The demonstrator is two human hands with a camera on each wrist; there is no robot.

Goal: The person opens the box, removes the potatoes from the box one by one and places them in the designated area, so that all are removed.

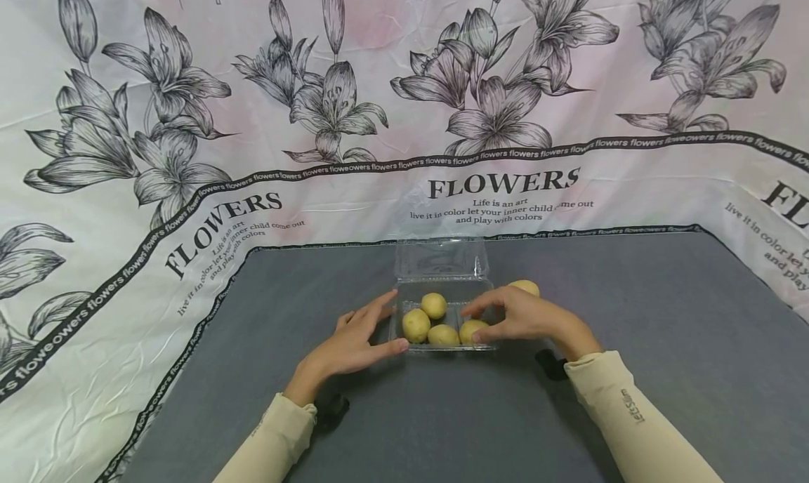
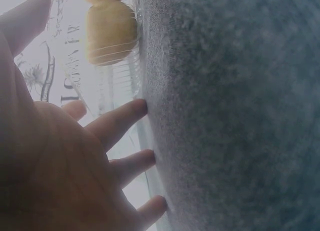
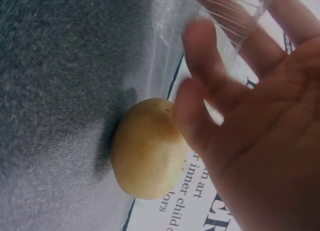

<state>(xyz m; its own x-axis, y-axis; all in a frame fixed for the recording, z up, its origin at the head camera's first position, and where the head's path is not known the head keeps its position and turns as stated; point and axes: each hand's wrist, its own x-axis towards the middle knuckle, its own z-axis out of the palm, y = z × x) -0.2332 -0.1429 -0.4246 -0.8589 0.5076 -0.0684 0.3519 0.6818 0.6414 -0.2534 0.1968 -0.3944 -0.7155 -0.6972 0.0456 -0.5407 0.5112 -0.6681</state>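
Note:
A clear plastic clamshell box [image 1: 413, 347] lies with its lid [image 1: 441, 258] raised at the back. Inside it are several small yellow potatoes [image 1: 433, 305]. At the right end of the box, my right hand [image 1: 515, 312] reaches over the wall and holds a potato [image 1: 470, 331] between thumb and fingers. My left hand [image 1: 354, 339] rests at the box's left side, fingers spread and thumb near the front rim. In the left wrist view those straight fingers [image 2: 117, 123] stand alongside the clear wall. One more potato [image 3: 149, 150] lies on the table outside the box, beside the right hand.
The grey tabletop [image 1: 404, 427] spreads around the box. Behind it hangs a white cloth [image 1: 354, 209] with printed flowers and lettering, close to the raised lid. Dark wrist-worn devices [image 1: 551, 364] sit below both wrists.

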